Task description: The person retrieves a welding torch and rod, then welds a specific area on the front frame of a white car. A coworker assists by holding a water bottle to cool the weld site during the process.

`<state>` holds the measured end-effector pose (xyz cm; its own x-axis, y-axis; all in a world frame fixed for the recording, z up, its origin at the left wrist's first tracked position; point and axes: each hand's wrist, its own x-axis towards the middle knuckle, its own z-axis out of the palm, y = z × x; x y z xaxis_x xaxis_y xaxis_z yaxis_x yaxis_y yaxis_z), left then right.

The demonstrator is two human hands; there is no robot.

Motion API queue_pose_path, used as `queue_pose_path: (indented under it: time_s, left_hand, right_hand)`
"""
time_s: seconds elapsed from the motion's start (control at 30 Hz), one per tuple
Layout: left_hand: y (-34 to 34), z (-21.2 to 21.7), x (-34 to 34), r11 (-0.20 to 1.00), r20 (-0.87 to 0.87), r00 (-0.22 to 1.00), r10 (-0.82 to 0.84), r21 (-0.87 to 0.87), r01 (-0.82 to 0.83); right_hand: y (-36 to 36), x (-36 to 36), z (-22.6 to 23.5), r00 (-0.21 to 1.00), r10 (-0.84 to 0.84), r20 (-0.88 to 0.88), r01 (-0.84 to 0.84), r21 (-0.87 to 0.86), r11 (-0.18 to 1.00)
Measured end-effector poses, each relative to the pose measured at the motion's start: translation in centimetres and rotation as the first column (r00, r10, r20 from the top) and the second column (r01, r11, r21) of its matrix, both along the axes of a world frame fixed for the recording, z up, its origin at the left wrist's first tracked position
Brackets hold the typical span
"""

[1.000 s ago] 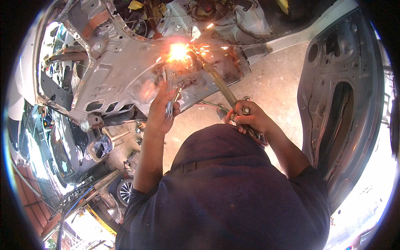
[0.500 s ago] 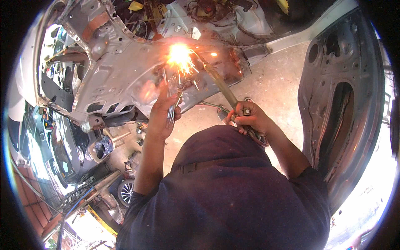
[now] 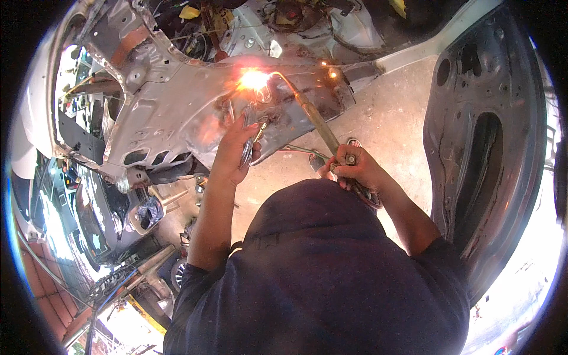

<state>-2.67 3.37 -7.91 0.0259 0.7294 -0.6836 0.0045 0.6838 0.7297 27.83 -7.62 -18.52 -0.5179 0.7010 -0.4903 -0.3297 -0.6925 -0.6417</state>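
My right hand (image 3: 357,167) is wrapped around the handle of a brass gas welding torch (image 3: 318,121). The torch's bent tip points left, into a bright flame (image 3: 254,78) against the grey car body panel (image 3: 183,97). In my left hand (image 3: 234,151) is a looped bundle of thin metal filler wire (image 3: 247,152), closed between thumb and fingers. The bundle's upper end reaches up toward the flame, where glare hides the contact. A short brass-coloured piece (image 3: 260,131) shows beside my left thumb. A few sparks glow on the panel's right part.
A detached dark car door (image 3: 438,142) stands upright on the right. Wires and bare metal of the car's bay (image 3: 296,23) lie beyond the panel. A hose (image 3: 302,149) runs near my feet. Car parts and a wheel (image 3: 179,272) are at the lower left.
The spray of sparks has shrunk and the flame is smaller. My left hand has shifted slightly right with the wire. The torch tip now shows more plainly; a few sparks have landed farther right.
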Motion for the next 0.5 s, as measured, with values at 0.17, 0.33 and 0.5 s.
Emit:
queue_pose_path:
  time_s: [0.17, 0.33, 0.5]
  left_hand:
    - [0.02, 0.45, 0.21, 1.0, -0.025, 0.999, -0.027, -0.004, 0.027]
    - [0.38, 0.59, 0.33, 1.0, -0.018, 0.999, -0.029, 0.001, 0.029]
    - [0.39, 0.11, 0.03, 1.0, -0.037, 0.999, -0.016, -0.013, 0.016]
  right_hand:
    - [0.1, -0.06, -0.02, 0.999, 0.01, -0.038, -0.01, 0.016, 1.0]
    - [0.08, -0.41, -0.55, 0.998, -0.019, -0.064, 0.02, 0.02, 1.0]
    - [0.15, -0.37, -0.27, 0.999, -0.018, -0.051, 0.019, 0.014, 1.0]
